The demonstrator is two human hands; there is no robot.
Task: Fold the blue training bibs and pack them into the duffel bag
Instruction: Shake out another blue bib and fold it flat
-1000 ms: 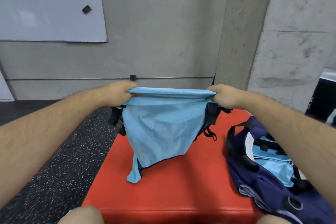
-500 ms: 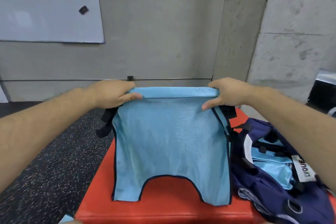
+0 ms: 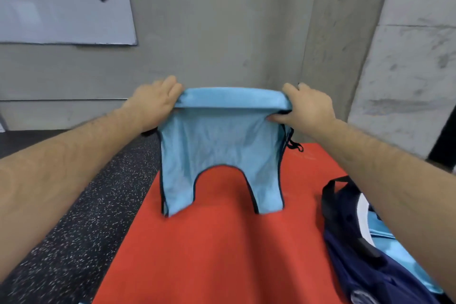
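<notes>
Now my left hand [image 3: 153, 103] and my right hand [image 3: 308, 108] each pinch one top corner of the blue bib [image 3: 219, 145], with the fingers curled over its folded edge. It hangs at 12 o'clock, its two lower ends just at the red surface [image 3: 222, 249]; I cannot tell if they touch. I think I should hold the top edge level and stretched, then lay the bib flat toward 6 o'clock, where there is open room. The surface's left edge is just beside the bib, with the floor [image 3: 81, 217] at 8 o'clock. The duffel bag [image 3: 357, 269] lies at 4 o'clock, so drifting right is risky.
</notes>
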